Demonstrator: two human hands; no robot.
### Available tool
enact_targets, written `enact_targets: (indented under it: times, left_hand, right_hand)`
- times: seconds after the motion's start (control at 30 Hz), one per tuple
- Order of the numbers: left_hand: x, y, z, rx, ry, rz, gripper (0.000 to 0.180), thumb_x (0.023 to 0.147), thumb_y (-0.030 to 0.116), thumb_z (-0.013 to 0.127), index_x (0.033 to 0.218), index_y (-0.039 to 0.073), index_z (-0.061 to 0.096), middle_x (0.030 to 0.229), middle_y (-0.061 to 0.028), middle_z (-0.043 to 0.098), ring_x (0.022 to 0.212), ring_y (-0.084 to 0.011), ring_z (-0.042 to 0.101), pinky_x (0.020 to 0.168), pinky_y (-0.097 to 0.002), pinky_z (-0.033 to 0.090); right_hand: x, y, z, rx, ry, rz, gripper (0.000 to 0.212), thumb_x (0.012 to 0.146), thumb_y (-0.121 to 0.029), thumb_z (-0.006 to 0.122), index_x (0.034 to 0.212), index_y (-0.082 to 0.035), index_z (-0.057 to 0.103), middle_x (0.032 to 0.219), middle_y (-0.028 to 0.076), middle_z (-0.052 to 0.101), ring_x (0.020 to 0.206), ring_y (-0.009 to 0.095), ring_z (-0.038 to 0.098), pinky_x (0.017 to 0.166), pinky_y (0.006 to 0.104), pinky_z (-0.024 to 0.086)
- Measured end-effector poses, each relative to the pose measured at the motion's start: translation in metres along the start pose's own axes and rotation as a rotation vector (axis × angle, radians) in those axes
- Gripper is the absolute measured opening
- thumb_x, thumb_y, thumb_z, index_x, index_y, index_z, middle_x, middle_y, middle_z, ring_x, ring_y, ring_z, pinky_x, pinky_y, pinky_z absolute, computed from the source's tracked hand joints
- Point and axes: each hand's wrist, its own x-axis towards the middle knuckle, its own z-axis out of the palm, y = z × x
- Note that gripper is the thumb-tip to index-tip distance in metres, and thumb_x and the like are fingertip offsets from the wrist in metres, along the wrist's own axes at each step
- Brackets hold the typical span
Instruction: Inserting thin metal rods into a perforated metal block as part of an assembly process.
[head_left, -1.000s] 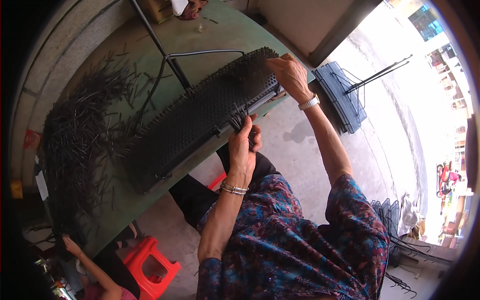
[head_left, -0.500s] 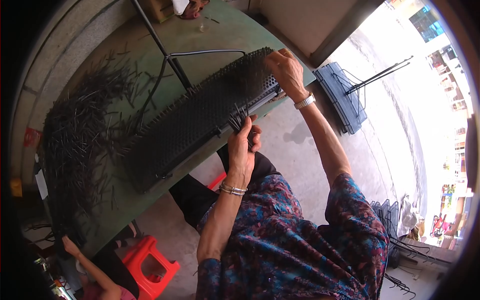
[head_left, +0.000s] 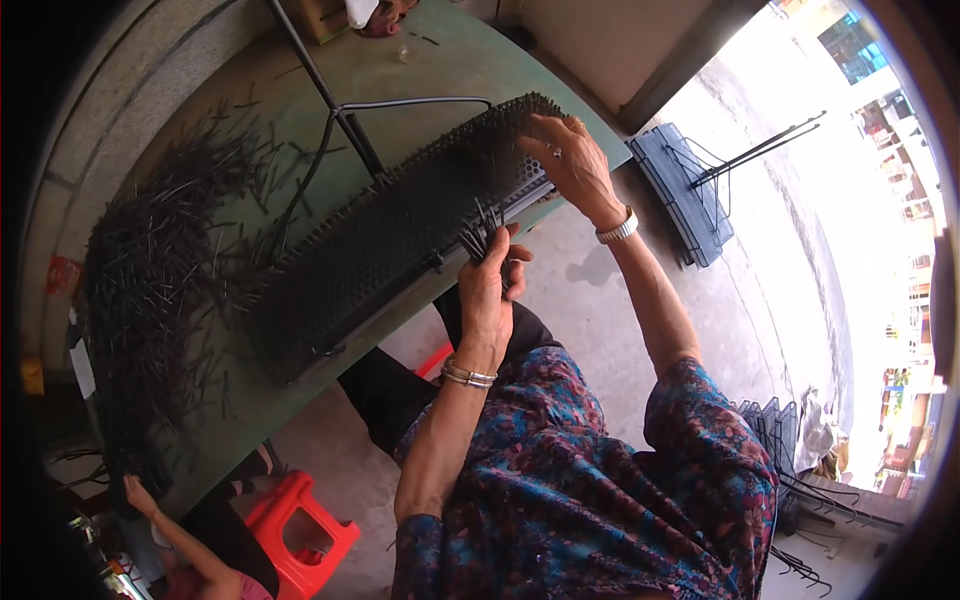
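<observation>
A long black board full of small holes lies slantwise on the green table, with short black pieces standing thickly along its far edge and right end. My left hand, wearing bracelets at the wrist, is closed around a bundle of thin black sticks just off the board's near edge. Over the board's right end hovers my right hand, a watch on its wrist; thumb and forefinger are apart and I see nothing between them. A big heap of loose black sticks covers the table's left side.
A black metal stand with bent legs rises behind the board. At lower left, another person's hand reaches the table edge near a red stool. A dark rack with long rods rests on the floor to the right of the green table.
My right hand has drawn slightly back toward me from the board's right end, and its fingers have spread. My left hand has shifted a little rightward, still gripping the sticks.
</observation>
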Motion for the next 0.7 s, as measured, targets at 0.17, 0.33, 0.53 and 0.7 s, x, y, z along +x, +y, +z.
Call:
enact_targets:
  times: [0.17, 0.33, 0.53, 0.7]
  left_hand:
    - [-0.001, -0.001, -0.001, 0.085, -0.056, -0.001, 0.032, 0.095, 0.031, 0.060, 0.107, 0.002, 0.064, 0.084, -0.0077, 0.067, 0.054, -0.0033, 0.047, 0.041, -0.0176, 0.026]
    - [-0.004, 0.001, 0.007, 0.119, -0.118, -0.055, 0.030, 0.095, 0.028, 0.060, 0.110, 0.002, 0.062, 0.098, -0.0132, 0.069, 0.059, -0.0069, 0.053, 0.040, -0.0173, 0.029]
    - [0.001, -0.005, 0.005, 0.161, -0.122, -0.065, 0.033, 0.097, 0.035, 0.055, 0.103, 0.003, 0.064, 0.091, -0.0086, 0.071, 0.062, -0.0060, 0.058, 0.040, -0.0172, 0.029]
    - [0.004, -0.003, 0.015, 0.284, -0.106, 0.052, 0.032, 0.098, 0.035, 0.054, 0.096, 0.005, 0.063, 0.089, -0.0102, 0.072, 0.060, -0.0066, 0.059, 0.039, -0.0174, 0.028]
  right_hand:
    - [-0.028, -0.022, -0.022, 0.651, -0.697, 0.135, 0.028, 0.092, -0.025, 0.063, 0.103, 0.001, 0.067, 0.086, 0.007, 0.069, 0.080, 0.011, 0.063, 0.070, 0.0274, 0.049]
    - [-0.027, -0.011, -0.032, 0.776, -0.859, 0.253, 0.024, 0.090, -0.022, 0.063, 0.096, 0.001, 0.067, 0.079, 0.005, 0.066, 0.076, 0.010, 0.061, 0.067, 0.0271, 0.049]
    - [-0.030, -0.008, -0.043, 0.845, -0.885, 0.329, 0.022, 0.090, -0.021, 0.061, 0.091, 0.001, 0.064, 0.076, 0.005, 0.065, 0.071, 0.010, 0.063, 0.065, 0.0265, 0.051]
    - [-0.026, -0.015, -0.058, 0.941, -0.760, 0.441, 0.017, 0.092, -0.015, 0.060, 0.090, 0.002, 0.062, 0.073, 0.002, 0.063, 0.068, 0.009, 0.062, 0.063, 0.0235, 0.050]
